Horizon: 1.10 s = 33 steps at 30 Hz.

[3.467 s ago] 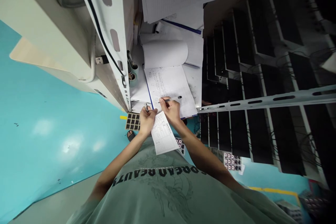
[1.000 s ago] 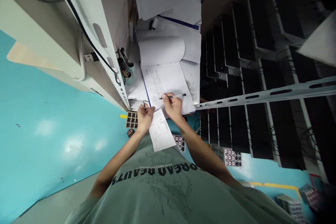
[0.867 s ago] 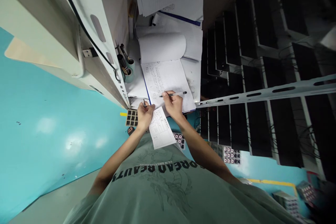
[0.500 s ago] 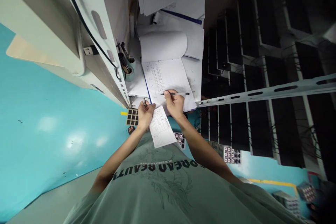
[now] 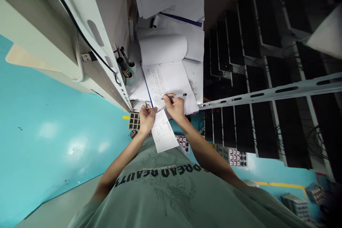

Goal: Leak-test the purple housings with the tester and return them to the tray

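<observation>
Gripping a pen nearly crosswise, pointed left over an open notebook, with right hand, while pinching a printed slip with left hand.

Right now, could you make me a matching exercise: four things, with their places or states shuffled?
1. slim black-ended pen
2. white printed paper slip
3. round pale-green cups
4. lined white paper notebook

A. open, page folded back
B. in the right hand
C. left of the notebook
D. in front of the green fabric shirt

Pairs: 1-B, 2-D, 3-C, 4-A
</observation>
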Available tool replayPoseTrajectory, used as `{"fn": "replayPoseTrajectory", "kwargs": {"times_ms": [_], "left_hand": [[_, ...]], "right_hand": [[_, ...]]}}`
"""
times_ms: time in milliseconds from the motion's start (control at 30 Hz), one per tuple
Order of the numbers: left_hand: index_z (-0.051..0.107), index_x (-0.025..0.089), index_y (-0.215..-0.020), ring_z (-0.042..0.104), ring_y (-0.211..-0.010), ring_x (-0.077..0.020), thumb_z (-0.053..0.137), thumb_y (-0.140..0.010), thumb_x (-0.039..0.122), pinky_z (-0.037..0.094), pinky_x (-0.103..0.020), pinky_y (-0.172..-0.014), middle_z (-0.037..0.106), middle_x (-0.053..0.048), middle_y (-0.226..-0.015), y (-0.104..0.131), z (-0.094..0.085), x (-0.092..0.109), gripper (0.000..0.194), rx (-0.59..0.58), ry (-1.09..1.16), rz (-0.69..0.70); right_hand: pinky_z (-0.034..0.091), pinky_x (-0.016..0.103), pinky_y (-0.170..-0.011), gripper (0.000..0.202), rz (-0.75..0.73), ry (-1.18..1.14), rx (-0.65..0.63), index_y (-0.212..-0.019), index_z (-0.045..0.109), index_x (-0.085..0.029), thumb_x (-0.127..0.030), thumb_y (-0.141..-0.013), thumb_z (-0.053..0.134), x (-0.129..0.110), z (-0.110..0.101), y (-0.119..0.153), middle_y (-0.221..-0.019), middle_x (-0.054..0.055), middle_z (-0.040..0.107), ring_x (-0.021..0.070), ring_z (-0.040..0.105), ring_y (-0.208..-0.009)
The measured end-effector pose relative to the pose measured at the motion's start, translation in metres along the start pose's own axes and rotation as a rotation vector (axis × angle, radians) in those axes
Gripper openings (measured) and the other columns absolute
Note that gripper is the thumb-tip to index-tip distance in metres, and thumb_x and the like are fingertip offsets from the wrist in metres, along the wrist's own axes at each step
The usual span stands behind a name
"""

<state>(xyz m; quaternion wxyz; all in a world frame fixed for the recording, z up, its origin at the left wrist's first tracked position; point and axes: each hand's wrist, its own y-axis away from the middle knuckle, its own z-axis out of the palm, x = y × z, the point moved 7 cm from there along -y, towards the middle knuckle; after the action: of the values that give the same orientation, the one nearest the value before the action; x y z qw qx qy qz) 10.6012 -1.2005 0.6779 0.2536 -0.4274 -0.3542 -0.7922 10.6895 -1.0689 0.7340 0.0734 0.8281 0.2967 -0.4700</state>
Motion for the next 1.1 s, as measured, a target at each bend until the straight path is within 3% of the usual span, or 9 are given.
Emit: {"fn": "replayPoseTrajectory", "kwargs": {"times_ms": [700, 1100], "left_hand": [[0.039, 0.022, -0.074, 0.035, -0.053, -0.0067, 0.079, -0.07, 0.029, 0.031, -0.022, -0.054, 0.039, 0.009, -0.059, -0.0021, 0.0011, 0.0004, 0.041, 0.004, 0.013, -0.001], [0.04, 0.022, -0.076, 0.039, -0.055, -0.0071, 0.08, -0.069, 0.029, 0.034, -0.022, -0.056, 0.041, 0.009, -0.062, -0.0018, 0.001, 0.0005, 0.041, 0.017, 0.025, -0.006]], "right_hand": [[0.038, 0.026, -0.05, 0.044, -0.015, -0.005, 0.021, -0.078, 0.066, -0.018, -0.055, -0.096, 0.051, -0.0014, -0.0016, -0.0021, -0.054, -0.001, 0.056, 0.0133, 0.05, -0.047], [0.036, 0.027, -0.05, 0.046, 0.001, 0.011, 0.059, -0.075, 0.063, -0.019, -0.059, -0.095, 0.05, -0.0013, -0.0048, -0.0004, -0.05, -0.003, 0.05, 0.013, 0.047, -0.045]]}}
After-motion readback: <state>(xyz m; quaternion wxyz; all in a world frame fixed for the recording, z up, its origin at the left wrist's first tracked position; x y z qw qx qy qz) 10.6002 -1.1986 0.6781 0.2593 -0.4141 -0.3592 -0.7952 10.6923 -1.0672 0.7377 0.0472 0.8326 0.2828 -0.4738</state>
